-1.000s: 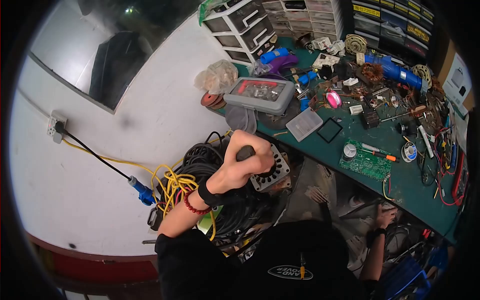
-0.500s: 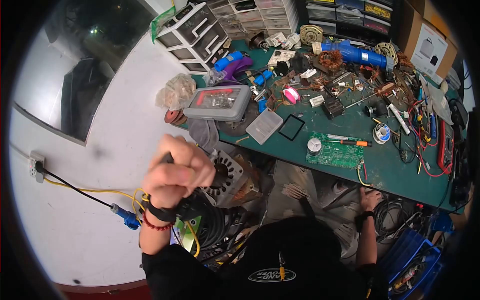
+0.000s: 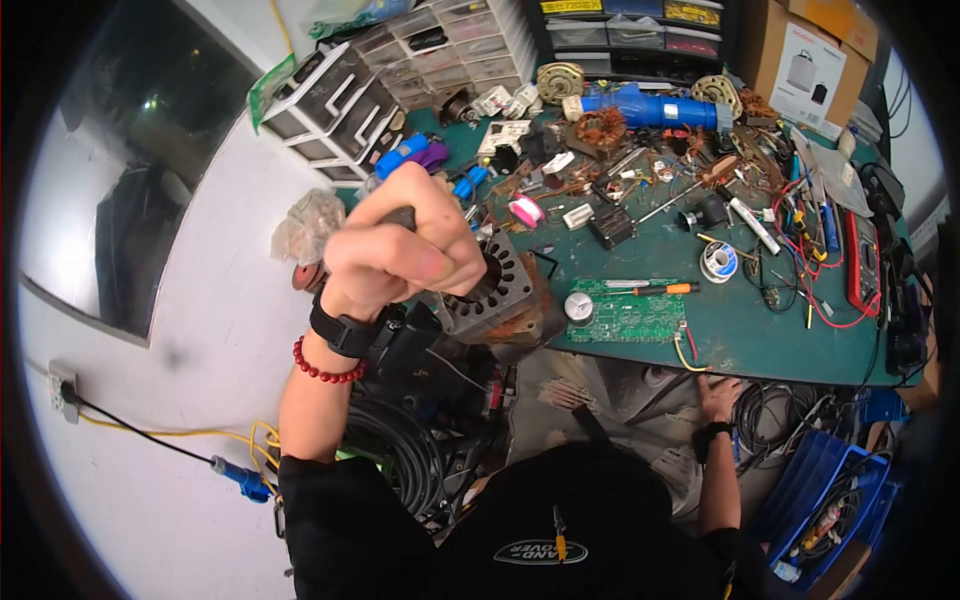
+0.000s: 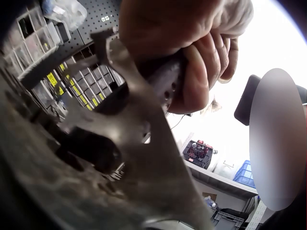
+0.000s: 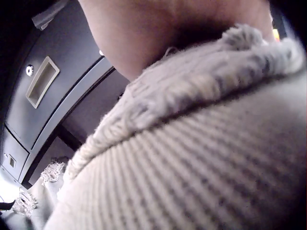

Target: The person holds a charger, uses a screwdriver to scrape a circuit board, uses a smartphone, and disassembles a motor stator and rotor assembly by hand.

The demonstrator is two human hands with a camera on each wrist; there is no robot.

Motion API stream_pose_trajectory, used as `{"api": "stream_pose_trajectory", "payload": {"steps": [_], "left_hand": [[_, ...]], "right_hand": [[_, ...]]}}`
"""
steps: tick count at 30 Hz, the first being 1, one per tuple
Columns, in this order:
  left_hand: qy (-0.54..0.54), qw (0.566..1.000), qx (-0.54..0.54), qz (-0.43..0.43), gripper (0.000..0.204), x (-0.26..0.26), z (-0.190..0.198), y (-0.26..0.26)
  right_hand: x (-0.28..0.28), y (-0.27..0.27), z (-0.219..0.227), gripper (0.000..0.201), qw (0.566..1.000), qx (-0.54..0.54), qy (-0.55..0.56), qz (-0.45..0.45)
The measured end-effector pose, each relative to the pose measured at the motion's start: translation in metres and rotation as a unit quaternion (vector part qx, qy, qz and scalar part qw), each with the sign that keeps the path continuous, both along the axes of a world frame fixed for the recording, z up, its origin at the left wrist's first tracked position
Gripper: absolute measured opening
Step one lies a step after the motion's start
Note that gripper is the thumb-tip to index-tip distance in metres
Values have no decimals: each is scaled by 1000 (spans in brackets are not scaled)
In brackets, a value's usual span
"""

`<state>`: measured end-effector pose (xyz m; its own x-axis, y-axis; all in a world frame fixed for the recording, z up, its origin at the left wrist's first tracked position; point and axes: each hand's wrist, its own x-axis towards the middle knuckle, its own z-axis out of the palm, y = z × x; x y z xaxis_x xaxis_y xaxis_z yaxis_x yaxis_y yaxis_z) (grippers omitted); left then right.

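Note:
In the head view my left hand point(image 3: 405, 245) is curled round a dark rod-like part at the top of a square metal motor piece point(image 3: 500, 300) with a ring of slots. The piece hangs at the bench's front left edge. In the left wrist view the fingers of my left hand point(image 4: 192, 52) wrap round a dark part with small holes, beside a metal frame point(image 4: 148, 124). My right hand point(image 3: 718, 398) lies low by the bench's front edge, fingers loosely extended; in the right wrist view its skin point(image 5: 168, 28) is over frayed light fabric point(image 5: 192, 143).
The green bench point(image 3: 780, 345) bears a circuit board point(image 3: 630, 315), a solder spool point(image 3: 718, 262), a red multimeter point(image 3: 862, 262) and many loose parts. Drawer units point(image 3: 340, 110) stand at its back left. Coiled black cables point(image 3: 400, 450) lie below left, a blue crate point(image 3: 820, 500) below right.
My left hand has raised the motor piece from beside the cables to the bench edge. The head view has turned rightwards. My right hand remains low by the bench.

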<state>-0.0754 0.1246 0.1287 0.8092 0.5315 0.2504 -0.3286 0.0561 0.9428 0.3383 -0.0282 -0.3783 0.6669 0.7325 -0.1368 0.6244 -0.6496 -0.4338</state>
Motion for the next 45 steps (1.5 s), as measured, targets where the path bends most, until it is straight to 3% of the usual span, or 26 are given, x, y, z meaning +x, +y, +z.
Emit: {"api": "stream_pose_trajectory", "payload": {"steps": [2, 4, 5, 6, 8, 10, 11, 13, 14, 16, 18, 20, 22, 24, 26, 28, 32, 33, 34, 36, 37, 38, 40, 42, 44, 45], "left_hand": [[-5, 1000, -2, -22, 34, 5, 0, 9], [-13, 997, -41, 64, 32, 8, -1, 5], [20, 980, 3, 199, 30, 16, -2, -3], [47, 937, 33, 345, 31, 23, -6, -14], [7, 781, 36, 623, 28, 52, -19, -31], [-62, 707, 38, 704, 27, 60, -22, -38], [-69, 702, 30, 708, 29, 57, -24, -41], [-75, 694, 20, 716, 31, 51, -23, -46], [-76, 712, -13, 698, 35, 49, -20, -47], [-75, 730, -48, 678, 40, 42, -16, -46], [-24, 807, -75, 585, 52, 27, -13, -43], [-11, 880, -70, 470, 50, 12, -10, -42], [-3, 909, -46, 413, 45, 9, -8, -50], [-10, 926, -28, 376, 42, 5, 4, -64], [-12, 938, -9, 346, 39, -3, 19, -71], [-52, 958, 45, 280, 35, -16, 37, -78], [-3, 949, 52, 310, 36, -20, 42, -112], [8, 941, 35, 336, 36, -18, 32, -122], [6, 920, 25, 390, 36, -15, 16, -132], [69, 907, 20, 415, 38, -19, -16, -146], [69, 903, -19, 423, 38, -21, -32, -151], [65, 899, -61, 429, 38, -24, -47, -157], [67, 893, -76, 438, 34, -32, -71, -163], [68, 888, -82, 446, 30, -37, -82, -167], [65, 868, -153, 469, 30, -45, -79, -172], [62, 873, -144, 462, 29, -48, -65, -173]], "right_hand": [[0, 0, 6, 92, 1000, -12, -2, -12], [14, -9, -16, 93, 1000, 7, -23, 13], [15, -11, -21, 94, 998, 20, -38, 36], [15, -12, -25, 94, 996, 34, -52, 63], [27, -12, -53, 89, 992, -59, -60, 99], [25, -4, -43, 83, 983, -126, -47, 125], [1, 6, 40, 77, 980, -123, 18, 155], [11, 7, 0, 78, 983, -77, -24, 162], [12, 4, -5, 78, 985, -33, -65, 159], [18, 4, -17, 75, 984, -67, -39, 161], [22, 0, -38, 70, 995, 28, 27, 94], [20, -4, -47, 69, 996, 32, -5, 88], [20, -5, -41, 68, 995, 33, -37, 86], [20, -6, -24, 74, 986, -32, -75, 147], [25, -11, -59, 81, 977, -68, -162, 118], [26, -11, -50, 87, 986, -34, -118, 114], [26, 0, -35, 86, 997, -22, -19, 72], [32, -2, -63, 82, 994, 88, -27, 55], [41, -1, -83, 82, 994, 81, -20, 64], [53, -6, -112, 82, 988, 102, -64, 94], [58, -8, -122, 56, 976, 92, -116, 160], [84, -11, -155, 40, 891, 185, -310, 277], [89, -16, -153, 71, 954, 98, -177, 220], [84, -15, -143, 74, 954, 57, -204, 213], [70, -8, -124, 75, 968, 42, -173, 177], [51, 2, -86, 102, 994, 9, -71, 77]]}}
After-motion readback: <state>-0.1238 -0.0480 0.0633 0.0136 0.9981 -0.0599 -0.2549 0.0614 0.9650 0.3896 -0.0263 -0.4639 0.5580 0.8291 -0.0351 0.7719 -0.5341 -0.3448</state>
